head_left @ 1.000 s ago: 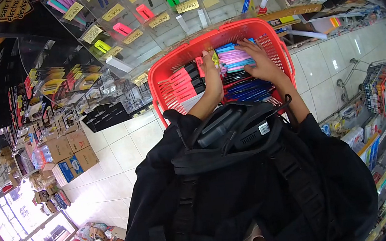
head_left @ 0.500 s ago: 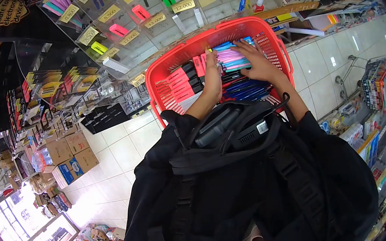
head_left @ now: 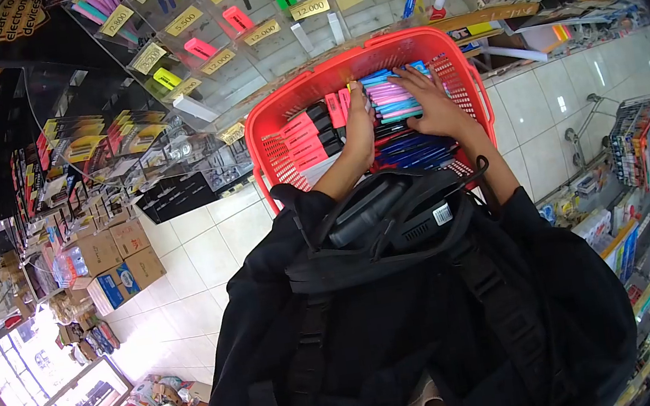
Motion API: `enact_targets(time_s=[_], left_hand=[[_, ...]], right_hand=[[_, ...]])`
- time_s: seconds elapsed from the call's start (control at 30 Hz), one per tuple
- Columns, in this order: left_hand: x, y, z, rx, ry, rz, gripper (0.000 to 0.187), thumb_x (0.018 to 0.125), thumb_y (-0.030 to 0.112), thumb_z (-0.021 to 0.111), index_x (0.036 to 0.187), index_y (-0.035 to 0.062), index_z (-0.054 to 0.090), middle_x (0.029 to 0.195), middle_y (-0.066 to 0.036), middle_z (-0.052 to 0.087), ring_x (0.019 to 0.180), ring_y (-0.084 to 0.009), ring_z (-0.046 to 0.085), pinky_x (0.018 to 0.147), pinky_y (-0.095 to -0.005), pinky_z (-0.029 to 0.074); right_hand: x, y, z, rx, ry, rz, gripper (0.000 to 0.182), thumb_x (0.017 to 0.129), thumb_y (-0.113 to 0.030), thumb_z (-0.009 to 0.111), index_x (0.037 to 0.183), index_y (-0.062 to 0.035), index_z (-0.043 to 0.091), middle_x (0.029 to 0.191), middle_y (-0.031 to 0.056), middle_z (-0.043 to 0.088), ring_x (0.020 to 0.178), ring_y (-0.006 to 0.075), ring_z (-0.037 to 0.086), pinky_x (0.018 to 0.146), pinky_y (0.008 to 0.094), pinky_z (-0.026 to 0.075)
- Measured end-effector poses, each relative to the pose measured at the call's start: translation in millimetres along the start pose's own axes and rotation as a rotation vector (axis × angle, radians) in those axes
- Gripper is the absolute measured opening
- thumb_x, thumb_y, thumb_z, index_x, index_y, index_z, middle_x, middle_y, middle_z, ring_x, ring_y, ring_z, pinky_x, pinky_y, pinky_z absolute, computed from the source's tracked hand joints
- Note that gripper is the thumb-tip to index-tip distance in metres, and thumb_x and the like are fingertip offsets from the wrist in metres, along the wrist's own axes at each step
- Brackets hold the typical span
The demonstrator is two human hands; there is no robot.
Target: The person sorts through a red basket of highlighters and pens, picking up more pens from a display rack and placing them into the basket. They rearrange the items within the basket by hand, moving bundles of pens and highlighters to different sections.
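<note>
Inside the red basket (head_left: 270, 132), I have the left hand (head_left: 361, 128) upright against one end of the pastel pens (head_left: 392, 101), its fingers close together. My right hand (head_left: 436, 109) lies over them, fingers slightly spread. Blue pens (head_left: 415, 153) sit nearer the bag (head_left: 394, 227).

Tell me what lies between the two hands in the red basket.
In the head view, a bundle of pink, blue and teal pens lies between the left hand and the right hand, whose fingers partly cover it.
</note>
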State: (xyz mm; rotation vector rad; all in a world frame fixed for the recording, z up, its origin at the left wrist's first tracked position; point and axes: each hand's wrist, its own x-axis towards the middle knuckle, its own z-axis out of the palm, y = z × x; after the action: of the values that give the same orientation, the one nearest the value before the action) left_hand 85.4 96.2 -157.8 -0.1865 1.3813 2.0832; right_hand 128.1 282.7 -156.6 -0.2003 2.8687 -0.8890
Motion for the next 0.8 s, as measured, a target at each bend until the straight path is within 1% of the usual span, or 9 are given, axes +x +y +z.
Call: enact_targets(time_s=[0.1, 0.3, 0.4, 0.5, 0.57, 0.6, 0.63, 0.7, 0.8], left_hand=[[5.5, -2.2, -3.0, -0.007, 0.022, 0.001, 0.096, 0.099, 0.071, 0.034, 0.159, 0.0001, 0.008, 0.166, -0.021, 0.010, 0.155, -0.0308, 0.007, 0.125, -0.0381, 0.009], [10.6, -2.4, -7.8, -0.009, 0.002, 0.003, 0.093, 0.100, 0.070, 0.031, 0.160, 0.0039, 0.008, 0.167, -0.018, 0.010, 0.155, -0.0298, 0.005, 0.125, -0.0404, 0.008], [16.7, -8.7, -15.7, 0.032, -0.020, 0.020, 0.091, 0.100, 0.070, 0.030, 0.161, 0.0067, 0.007, 0.168, -0.013, 0.010, 0.155, -0.0266, 0.006, 0.125, -0.0415, 0.008], [21.6, -15.8, -16.6, -0.023, 0.003, 0.084, 0.084, 0.102, 0.064, 0.035, 0.161, 0.0073, 0.014, 0.167, -0.008, 0.017, 0.154, -0.0221, 0.012, 0.124, -0.0413, 0.011], [23.3, -6.6, -23.9, -0.020, -0.031, -0.001, 0.074, 0.103, 0.055, 0.043, 0.157, 0.0073, 0.027, 0.162, -0.006, 0.031, 0.151, -0.0183, 0.021, 0.123, -0.0410, 0.014], [11.5, 11.2, -18.0, 0.019, 0.046, 0.008, 0.063, 0.102, 0.046, 0.051, 0.151, 0.0079, 0.040, 0.152, -0.004, 0.042, 0.144, -0.0173, 0.032, 0.120, -0.0397, 0.020], [8.9, 24.1, -16.5, 0.045, 0.074, 0.001, 0.058, 0.100, 0.042, 0.055, 0.146, 0.0082, 0.045, 0.148, -0.003, 0.046, 0.141, -0.0164, 0.036, 0.117, -0.0395, 0.025], [-2.6, 55.1, -13.8, 0.108, -0.010, 0.013, 0.054, 0.099, 0.039, 0.057, 0.143, 0.0081, 0.048, 0.147, -0.002, 0.047, 0.141, -0.0160, 0.036, 0.116, -0.0395, 0.027], [-32.4, 115.5, 2.6, 0.089, -0.166, 0.091, 0.055, 0.098, 0.040, 0.058, 0.142, 0.0087, 0.048, 0.147, -0.004, 0.047, 0.141, -0.0168, 0.037, 0.115, -0.0411, 0.029]], right_hand=[[0.7, 1.0, 0.9, -0.006, -0.008, 0.018, 0.088, 0.068, -0.015, 0.075, 0.150, -0.0148, 0.042, 0.159, 0.0098, 0.036, 0.152, 0.0296, 0.024, 0.124, 0.0563, 0.007], [1.0, 1.8, 0.0, -0.005, -0.006, 0.016, 0.089, 0.067, -0.015, 0.075, 0.149, -0.0128, 0.042, 0.158, 0.0104, 0.038, 0.151, 0.0293, 0.026, 0.124, 0.0562, 0.009], [0.5, 4.9, 2.0, -0.019, 0.010, -0.003, 0.089, 0.066, -0.016, 0.076, 0.149, -0.0120, 0.042, 0.156, 0.0109, 0.039, 0.150, 0.0301, 0.027, 0.124, 0.0562, 0.009], [0.5, 9.1, 3.5, 0.034, 0.017, -0.020, 0.090, 0.064, -0.014, 0.076, 0.148, -0.0107, 0.044, 0.155, 0.0112, 0.040, 0.150, 0.0315, 0.027, 0.124, 0.0539, 0.009], [1.5, 8.1, 1.7, 0.024, 0.036, -0.044, 0.089, 0.064, -0.014, 0.076, 0.147, -0.0097, 0.044, 0.154, 0.0122, 0.042, 0.149, 0.0323, 0.028, 0.124, 0.0543, 0.011], [1.1, 7.6, 2.1, 0.020, 0.040, -0.054, 0.088, 0.064, -0.014, 0.075, 0.147, -0.0093, 0.044, 0.153, 0.0127, 0.043, 0.149, 0.0327, 0.029, 0.124, 0.0544, 0.011], [1.7, 5.4, 0.6, 0.034, 0.034, -0.053, 0.088, 0.064, -0.015, 0.076, 0.146, -0.0096, 0.045, 0.152, 0.0123, 0.043, 0.149, 0.0325, 0.029, 0.124, 0.0551, 0.011], [0.9, 4.2, -3.2, 0.059, 0.015, -0.038, 0.087, 0.064, -0.017, 0.076, 0.145, -0.0102, 0.045, 0.151, 0.0116, 0.045, 0.148, 0.0319, 0.030, 0.123, 0.0566, 0.010], [2.2, 5.3, -3.9, 0.037, -0.002, -0.040, 0.087, 0.065, -0.017, 0.075, 0.146, -0.0103, 0.045, 0.152, 0.0111, 0.045, 0.148, 0.0319, 0.030, 0.123, 0.0566, 0.009]])
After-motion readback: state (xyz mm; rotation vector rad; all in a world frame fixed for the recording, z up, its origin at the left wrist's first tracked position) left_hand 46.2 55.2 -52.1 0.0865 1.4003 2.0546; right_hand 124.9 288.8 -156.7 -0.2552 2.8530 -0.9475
